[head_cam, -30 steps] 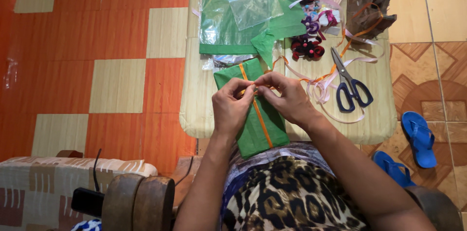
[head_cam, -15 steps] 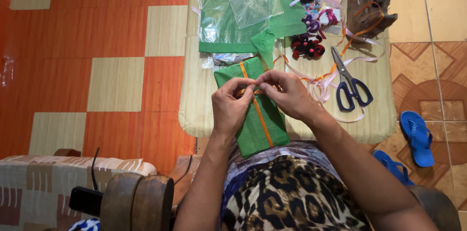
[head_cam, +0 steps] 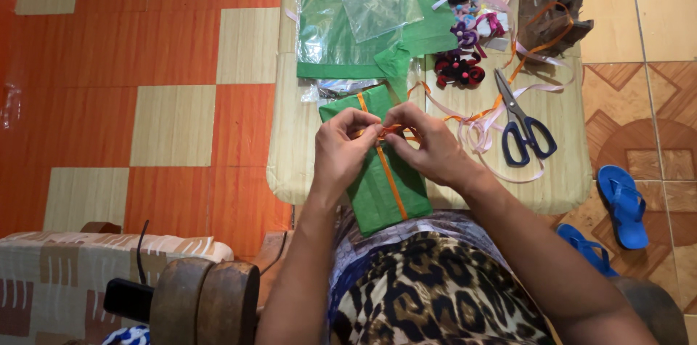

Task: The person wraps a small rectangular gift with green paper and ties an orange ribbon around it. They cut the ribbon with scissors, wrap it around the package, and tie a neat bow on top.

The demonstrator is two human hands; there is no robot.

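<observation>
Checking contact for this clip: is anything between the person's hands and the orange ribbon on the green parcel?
Nothing visible. Both the left hand and right hand pinch the orange ribbon directly, on top of the green parcel.

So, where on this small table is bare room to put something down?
Bare patches: the table strip left of the green wrapped box, and the near right corner below the blue-handled scissors. The far end is crowded with green paper, ribbon bows and loose ribbon. Both hands pinch the orange ribbon.
</observation>
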